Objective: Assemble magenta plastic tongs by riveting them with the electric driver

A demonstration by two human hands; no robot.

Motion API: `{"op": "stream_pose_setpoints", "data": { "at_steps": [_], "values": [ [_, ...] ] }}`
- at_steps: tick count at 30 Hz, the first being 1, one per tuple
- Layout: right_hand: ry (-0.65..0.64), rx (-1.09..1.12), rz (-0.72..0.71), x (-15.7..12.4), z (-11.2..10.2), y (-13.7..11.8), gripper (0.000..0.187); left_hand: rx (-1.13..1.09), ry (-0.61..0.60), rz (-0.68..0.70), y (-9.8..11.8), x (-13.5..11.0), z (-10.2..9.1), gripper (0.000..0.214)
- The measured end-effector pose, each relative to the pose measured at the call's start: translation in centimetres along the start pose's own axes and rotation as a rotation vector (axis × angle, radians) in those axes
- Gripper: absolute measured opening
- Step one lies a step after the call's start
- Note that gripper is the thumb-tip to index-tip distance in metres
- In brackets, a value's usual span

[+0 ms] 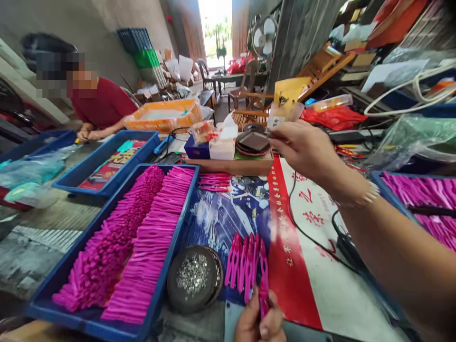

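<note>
My left hand (pixel 259 320) sits at the bottom edge, fingers pinched round a magenta plastic piece (pixel 264 289). Just above it lies a short row of the same magenta pieces (pixel 244 263). My right hand (pixel 302 147) is stretched far forward, fingers closed on a dark round lid (pixel 253 141) that tops a stack of dark dishes on a wooden board (pixel 231 166). A round dark dish of small silver metal parts (pixel 194 275) stands left of my left hand.
A blue tray (pixel 117 327) full of magenta pieces lies at left, another tray (pixel 420 199) at right. A black cable (pixel 302 228) crosses the printed table cover. Across the table a person in a red shirt (pixel 103 102) works by more blue trays and an orange basket (pixel 164 116).
</note>
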State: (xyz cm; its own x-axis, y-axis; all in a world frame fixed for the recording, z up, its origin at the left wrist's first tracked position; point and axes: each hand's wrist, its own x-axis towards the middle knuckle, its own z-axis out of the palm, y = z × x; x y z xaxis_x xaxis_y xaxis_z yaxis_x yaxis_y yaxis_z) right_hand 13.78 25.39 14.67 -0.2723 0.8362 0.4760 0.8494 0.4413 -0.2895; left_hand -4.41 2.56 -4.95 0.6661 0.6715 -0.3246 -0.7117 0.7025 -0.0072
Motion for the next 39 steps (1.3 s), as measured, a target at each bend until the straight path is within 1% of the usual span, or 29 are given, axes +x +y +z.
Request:
{"op": "stream_pose_setpoints", "data": {
  "at_steps": [1, 2, 3, 4, 5, 6, 7, 8, 10, 13, 19, 23, 25, 27, 32, 39],
  "values": [
    [0.007, 0.047, 0.015, -2.8, -0.6, -0.6, 0.03, -0.05, -0.103, -0.004, -0.2, 0.4, -0.1, 0.027],
    [-0.026, 0.113, 0.014, -5.9, -1.0, -1.4, 0.03, -0.092, -0.17, 0.01, -0.4, 0.7, -0.1, 0.028],
    [-0.071, 0.182, -0.001, -9.2, -1.2, -2.2, 0.032, -0.117, -0.207, 0.02, -0.6, 0.9, 0.2, 0.028],
    [-0.094, 0.233, -0.01, -12.4, -1.2, -3.0, 0.031, -0.128, -0.218, 0.029, -0.8, 1.0, 0.5, 0.028],
    [-0.166, 0.296, -0.014, -15.6, -1.1, -3.9, 0.027, -0.126, -0.202, 0.031, -0.9, 1.0, 0.9, 0.029],
    [-0.204, 0.382, -0.007, -18.3, -0.9, -4.7, 0.024, -0.115, -0.182, 0.021, -1.0, 0.8, 1.4, 0.031],
    [-0.24, 0.444, 0.036, -20.6, -0.6, -5.5, 0.026, -0.107, -0.161, 0.015, -1.2, 0.6, 1.8, 0.033],
    [-0.304, 0.517, 0.061, -22.4, -0.4, -6.1, 0.028, -0.103, -0.142, 0.013, -1.4, 0.4, 2.1, 0.034],
    [-0.332, 0.602, 0.117, -24.7, -0.1, -7.0, 0.032, -0.103, -0.121, 0.014, -1.9, -0.1, 2.6, 0.034],
    [-0.334, 0.644, 0.162, -26.1, -0.2, -7.4, 0.034, -0.095, -0.112, 0.01, -2.9, -0.6, 2.9, 0.033],
    [-0.307, 0.639, 0.203, -27.5, -1.3, -7.1, 0.044, -0.079, -0.107, -0.001, -4.3, -1.0, 2.8, 0.035],
    [-0.227, 0.664, 0.178, -27.7, -2.0, -6.7, 0.046, -0.077, -0.124, 0.0, -5.0, -0.9, 3.0, 0.035],
    [-0.202, 0.676, 0.145, -27.7, -2.3, -6.5, 0.045, -0.118, -0.13, -0.018, -5.3, -0.7, 3.2, 0.035],
    [-0.204, 0.657, 0.128, -27.7, -2.5, -6.2, 0.043, -0.126, -0.117, -0.036, -5.5, -0.4, 3.2, 0.034],
    [-0.198, 0.599, 0.118, -27.6, -2.8, -5.7, 0.039, -0.032, -0.08, -0.03, -5.9, 0.1, 3.0, 0.033],
    [-0.263, 0.587, 0.145, -28.0, -2.6, -5.4, 0.03, 0.092, -0.08, -0.016, -6.0, 0.5, 3.3, 0.032]
  ]
}}
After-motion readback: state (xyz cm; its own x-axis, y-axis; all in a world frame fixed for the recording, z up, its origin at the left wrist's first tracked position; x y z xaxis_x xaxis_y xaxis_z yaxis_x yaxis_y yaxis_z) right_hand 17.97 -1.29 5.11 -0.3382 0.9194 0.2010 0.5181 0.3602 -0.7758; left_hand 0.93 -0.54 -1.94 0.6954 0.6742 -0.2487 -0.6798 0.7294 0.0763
